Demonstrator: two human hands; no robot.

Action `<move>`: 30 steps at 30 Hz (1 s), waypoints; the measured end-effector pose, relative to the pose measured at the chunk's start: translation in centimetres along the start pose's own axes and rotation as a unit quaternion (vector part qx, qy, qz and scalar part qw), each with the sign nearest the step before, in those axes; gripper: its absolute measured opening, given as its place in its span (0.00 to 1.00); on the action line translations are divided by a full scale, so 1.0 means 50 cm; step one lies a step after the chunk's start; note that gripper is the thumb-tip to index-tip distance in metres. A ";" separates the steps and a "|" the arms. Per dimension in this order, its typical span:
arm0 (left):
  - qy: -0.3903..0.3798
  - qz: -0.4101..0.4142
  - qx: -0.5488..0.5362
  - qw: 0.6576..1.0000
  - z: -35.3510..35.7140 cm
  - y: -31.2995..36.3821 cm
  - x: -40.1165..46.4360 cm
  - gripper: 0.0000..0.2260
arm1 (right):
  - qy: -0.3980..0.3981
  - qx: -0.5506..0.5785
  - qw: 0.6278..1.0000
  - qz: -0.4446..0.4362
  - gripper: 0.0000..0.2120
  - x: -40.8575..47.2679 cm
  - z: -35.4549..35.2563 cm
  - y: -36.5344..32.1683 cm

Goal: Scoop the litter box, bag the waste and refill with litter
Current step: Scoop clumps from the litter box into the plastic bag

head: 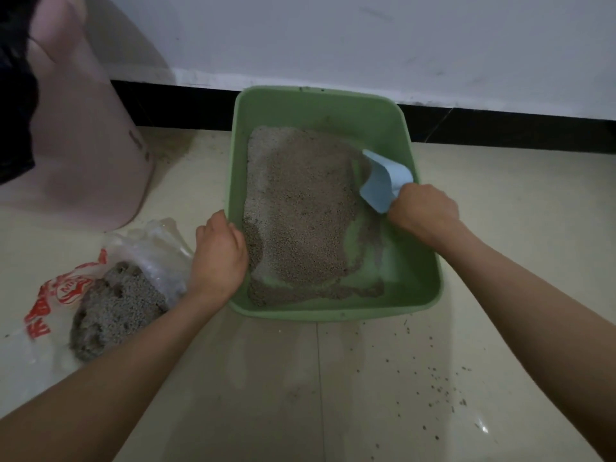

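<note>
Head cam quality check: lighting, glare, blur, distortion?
Head view: dim, flat light, soft all over; wide-angle bend curves the baseboard; small glare spot on the floor tile; litter box, blue scoop and both hands, left and right, are readable; dark blurred shape blocks the top-left corner.

1. Floor: pale glossy tiles, meeting a dark skirting strip at the wall.
2. Green litter box: rests on the tiles near the wall.
3. Clear plastic bag with red print: lies left of the box, holding grey clumped litter.
4. Pink bin: stands at far left.
5. Scattered litter grains: lie loose on the tiles at lower right.
</note>
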State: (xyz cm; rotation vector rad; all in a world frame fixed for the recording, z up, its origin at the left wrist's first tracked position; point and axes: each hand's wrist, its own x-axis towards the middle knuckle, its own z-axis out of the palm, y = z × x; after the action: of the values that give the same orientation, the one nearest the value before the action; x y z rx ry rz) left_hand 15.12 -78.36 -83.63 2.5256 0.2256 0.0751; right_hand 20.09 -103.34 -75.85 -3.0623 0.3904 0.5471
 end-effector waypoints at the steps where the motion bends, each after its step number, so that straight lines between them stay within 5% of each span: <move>1: -0.001 -0.003 0.000 1.000 0.000 0.000 0.000 0.10 | -0.014 0.002 1.000 0.001 0.15 -0.006 0.006 0.002; 13: -0.005 -0.020 -0.001 1.000 -0.002 0.006 -0.002 0.11 | -0.007 0.115 0.978 -0.175 0.13 -0.043 0.047 -0.107; 24: -0.003 -0.022 -0.008 1.000 0.002 0.002 -0.001 0.11 | 0.056 -0.079 0.994 -0.046 0.11 0.053 -0.051 -0.060; 30: 0.005 -0.020 -0.023 1.000 0.003 0.002 -0.002 0.10 | 0.025 -0.019 0.996 -0.078 0.05 0.090 -0.041 -0.160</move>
State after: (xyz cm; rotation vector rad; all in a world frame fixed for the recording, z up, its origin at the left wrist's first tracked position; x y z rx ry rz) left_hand 15.05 -78.55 -83.68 2.4747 0.2741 0.0761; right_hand 26.81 -96.79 -75.75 -3.1109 0.1402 0.4789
